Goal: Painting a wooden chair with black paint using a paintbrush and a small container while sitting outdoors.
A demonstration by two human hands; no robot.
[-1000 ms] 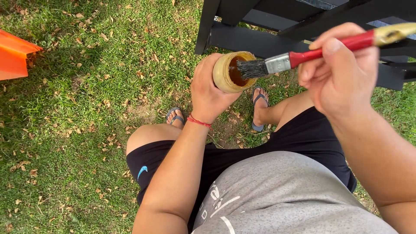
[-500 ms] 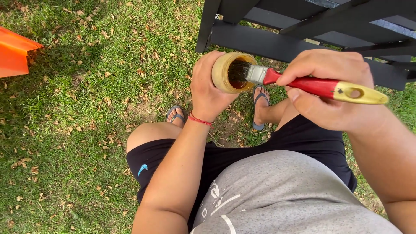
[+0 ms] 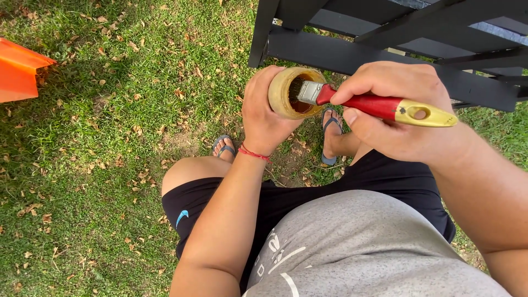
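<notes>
Here the left hand [image 3: 265, 113] is closed around a small round jar [image 3: 291, 92], fingers wrapped behind its wall and the thumb hidden on the far side. The jar is tilted so that its open mouth faces the camera; the rim is yellowish and smeared, and the interior shows a dark brown liquid. A red string bracelet [image 3: 254, 153] sits on the left wrist.

The right hand [image 3: 401, 118] is curled shut on the handle of a paintbrush [image 3: 379, 104]. The thumb presses along the near side of the red grip and the fingers fold over its far side. The handle ends in a yellow tip with a hole, pointing right. The metal ferrule lies at the jar's mouth and the bristles are inside the jar, so their condition cannot be told.

Both hands are held above the person's knees, at the centre of the scene. The person sits in black shorts [image 3: 308, 192] and a grey shirt [image 3: 363, 247], with feet in flip-flops [image 3: 330, 132] on the grass [image 3: 110, 165]. A black painted wooden frame [image 3: 385, 38] stands at the far right, just beyond the jar. An orange object [image 3: 19, 69] lies at the far left edge.
</notes>
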